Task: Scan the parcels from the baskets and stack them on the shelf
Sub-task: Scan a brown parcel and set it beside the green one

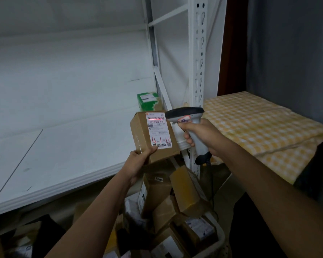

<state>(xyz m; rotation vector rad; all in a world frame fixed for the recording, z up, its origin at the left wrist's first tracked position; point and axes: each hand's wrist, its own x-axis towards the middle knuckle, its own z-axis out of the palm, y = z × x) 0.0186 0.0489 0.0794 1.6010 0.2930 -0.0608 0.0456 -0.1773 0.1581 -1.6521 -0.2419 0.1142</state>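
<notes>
Nearest, at the bottom of the view, a white basket (pixel 219 239) holds a heap of brown cardboard parcels (pixel 186 192) and some pale bagged ones, piled loosely at all angles. These are still to be scanned.

Above the heap, the left hand (pixel 138 161) grips 1 small brown box (pixel 153 135) by its lower end, thumb on the labelled face and fingers curled under the bottom. The box stands roughly upright, its long axis running up and away from the hand and leaning a little left. Its white label (pixel 158 130) faces the camera, with red handwriting near the bottom.

Just to the right, the right hand (pixel 201 136) is wrapped around the handle of a grey scanner (pixel 185 113), with the head pointing left at the box. A red line of light lies across the barcode at the top of the label, so the scan looks to be under way.

Beyond the hands, the white shelf (pixel 63 146) runs off to the left and back. 1 green box (pixel 148 101) sits on it near the right-hand upright (pixel 199 53), just behind the held box. A yellow checked cloth (pixel 259 123) covers a surface to the right.

The coming placement turns on this: the shelf lies left of and beyond the held box, on the left hand's own side, so the left arm is the nearer one and can probably carry the box forward to set it beside the green box.
</notes>
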